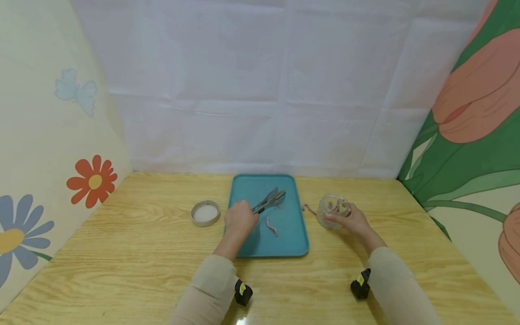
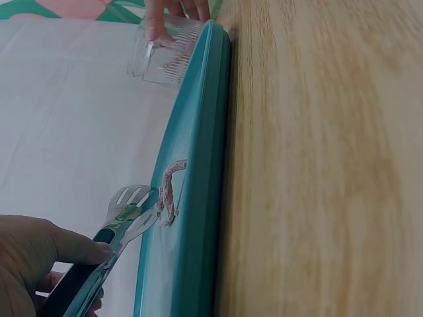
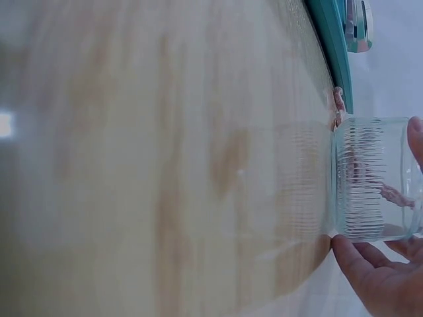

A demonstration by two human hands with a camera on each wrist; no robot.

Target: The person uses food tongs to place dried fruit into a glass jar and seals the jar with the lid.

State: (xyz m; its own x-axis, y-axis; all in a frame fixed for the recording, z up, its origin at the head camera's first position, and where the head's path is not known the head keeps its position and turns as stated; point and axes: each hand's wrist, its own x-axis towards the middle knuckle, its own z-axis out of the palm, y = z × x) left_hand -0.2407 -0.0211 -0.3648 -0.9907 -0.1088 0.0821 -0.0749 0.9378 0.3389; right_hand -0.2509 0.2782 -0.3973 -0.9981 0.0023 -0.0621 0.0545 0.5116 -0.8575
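Note:
My left hand [image 1: 240, 219] grips metal serving tongs [image 1: 266, 203] with slotted heads, held above the blue tray [image 1: 298, 243]. In the left wrist view the tong heads [image 2: 135, 211] are slightly apart, near a pinkish worm-like strip [image 2: 166, 191]. On the tray one strip [image 1: 271, 226] lies near the middle; part of another [image 1: 279, 206] shows beneath the tong tips. My right hand [image 1: 354, 221] holds a clear ribbed glass jar [image 1: 328, 222] on the table, thumb at its rim. Inside the jar are several similar strips [image 3: 395, 195]. Another strip [image 1: 308, 208] lies on the table between tray and jar.
A round lid [image 1: 205, 213] with a pale inside lies left of the tray on the wood-grain table [image 1: 142, 243]. White sheeting [image 1: 260, 113] hangs behind the table. Painted walls stand at both sides. Small black devices [image 1: 243, 293] sit at both wrists.

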